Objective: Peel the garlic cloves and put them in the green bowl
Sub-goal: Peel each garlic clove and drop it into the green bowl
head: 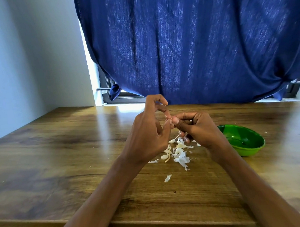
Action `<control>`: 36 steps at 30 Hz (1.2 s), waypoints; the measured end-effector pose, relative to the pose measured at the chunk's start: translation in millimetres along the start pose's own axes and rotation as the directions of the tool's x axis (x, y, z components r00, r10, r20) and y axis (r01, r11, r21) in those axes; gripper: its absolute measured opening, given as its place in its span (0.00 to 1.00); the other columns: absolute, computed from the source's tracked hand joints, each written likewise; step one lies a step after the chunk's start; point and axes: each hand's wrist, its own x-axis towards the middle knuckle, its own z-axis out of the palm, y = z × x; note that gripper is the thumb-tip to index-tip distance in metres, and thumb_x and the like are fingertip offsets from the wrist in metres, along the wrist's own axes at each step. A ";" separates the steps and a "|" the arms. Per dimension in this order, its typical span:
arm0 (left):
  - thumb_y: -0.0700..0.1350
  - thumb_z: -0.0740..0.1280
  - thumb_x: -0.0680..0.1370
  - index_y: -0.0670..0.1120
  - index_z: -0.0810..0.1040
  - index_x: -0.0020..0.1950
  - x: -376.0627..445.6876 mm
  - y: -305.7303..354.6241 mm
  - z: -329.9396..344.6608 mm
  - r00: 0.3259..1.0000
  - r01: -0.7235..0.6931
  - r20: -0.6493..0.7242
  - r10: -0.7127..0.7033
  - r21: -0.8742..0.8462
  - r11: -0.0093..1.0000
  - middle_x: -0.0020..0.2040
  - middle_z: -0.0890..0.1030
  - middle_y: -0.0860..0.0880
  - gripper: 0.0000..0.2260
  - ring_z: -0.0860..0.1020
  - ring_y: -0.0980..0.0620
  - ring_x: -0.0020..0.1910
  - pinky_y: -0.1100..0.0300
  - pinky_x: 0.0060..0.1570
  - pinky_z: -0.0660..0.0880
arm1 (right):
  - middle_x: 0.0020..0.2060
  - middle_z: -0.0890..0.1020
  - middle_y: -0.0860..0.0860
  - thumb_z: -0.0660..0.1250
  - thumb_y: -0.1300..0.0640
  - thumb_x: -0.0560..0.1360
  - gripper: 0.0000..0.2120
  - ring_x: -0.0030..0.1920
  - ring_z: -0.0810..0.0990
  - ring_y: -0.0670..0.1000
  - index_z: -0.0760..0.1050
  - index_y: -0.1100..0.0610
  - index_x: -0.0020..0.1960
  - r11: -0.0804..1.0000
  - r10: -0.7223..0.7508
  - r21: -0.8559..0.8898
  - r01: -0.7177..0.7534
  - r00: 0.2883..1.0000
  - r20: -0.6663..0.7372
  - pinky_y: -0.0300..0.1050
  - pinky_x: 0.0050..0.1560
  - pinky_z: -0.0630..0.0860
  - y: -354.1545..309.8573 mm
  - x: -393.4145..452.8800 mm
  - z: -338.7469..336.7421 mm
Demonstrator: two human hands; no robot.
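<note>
**Peeling a garlic clove above the table**

Pinching a small garlic clove [170, 122] between them, both hands meet above the wooden table [60, 154]. The right hand [195, 128] curls its fingers and thumb round the clove, which shows only as a pale bit at the thumb tip; a ring sits on one finger. The left hand [147, 134] touches the same spot with thumb and forefinger, its other fingers raised and bent. Below the hands lies a heap of white garlic skins and cloves [178, 152]. Just right of the heap, near the right wrist, stands the green bowl [247, 142]. Behind hangs a blue curtain [194, 40].
</note>
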 end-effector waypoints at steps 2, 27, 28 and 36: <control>0.33 0.71 0.77 0.49 0.64 0.60 -0.1 0.5 -0.7 1.000 0.000 0.015 0.000 -0.016 1.000 0.47 0.79 0.52 0.21 0.77 0.54 0.23 0.65 0.24 0.68 | 0.31 0.84 0.44 0.71 0.51 0.73 0.07 0.27 0.74 0.40 0.84 0.53 0.47 1.000 0.013 0.018 -0.013 1.000 0.006 0.39 0.30 0.70 -1.7 -0.9 0.8; 0.33 0.65 0.81 0.52 0.62 0.58 -1.4 0.0 0.4 0.998 -0.034 0.043 0.034 -0.011 0.999 0.47 0.74 0.50 0.17 0.69 0.51 0.23 0.68 0.27 0.62 | 0.45 0.85 0.47 0.72 0.47 0.70 0.14 0.38 0.75 0.45 0.86 0.51 0.52 0.942 0.054 0.331 -0.047 0.999 -0.011 0.43 0.35 0.70 5.0 3.3 -3.4; 0.33 0.65 0.81 0.52 0.62 0.58 -1.6 0.2 0.5 0.999 -0.038 0.038 0.038 -0.008 0.999 0.47 0.74 0.52 0.18 0.69 0.51 0.23 0.68 0.27 0.61 | 0.46 0.85 0.47 0.72 0.47 0.70 0.13 0.38 0.75 0.45 0.86 0.50 0.51 0.939 0.052 0.342 -0.045 0.999 -0.012 0.43 0.35 0.70 5.3 3.5 -3.7; 0.40 0.67 0.82 0.52 0.65 0.63 -2.8 -1.9 1.1 1.000 -0.017 0.011 0.017 0.020 1.000 0.48 0.75 0.55 0.16 0.74 0.52 0.25 0.70 0.31 0.66 | 0.45 0.84 0.48 0.72 0.50 0.70 0.14 0.35 0.72 0.44 0.84 0.51 0.55 0.929 0.059 0.369 -0.037 0.997 -0.050 0.39 0.31 0.69 6.3 4.2 -7.6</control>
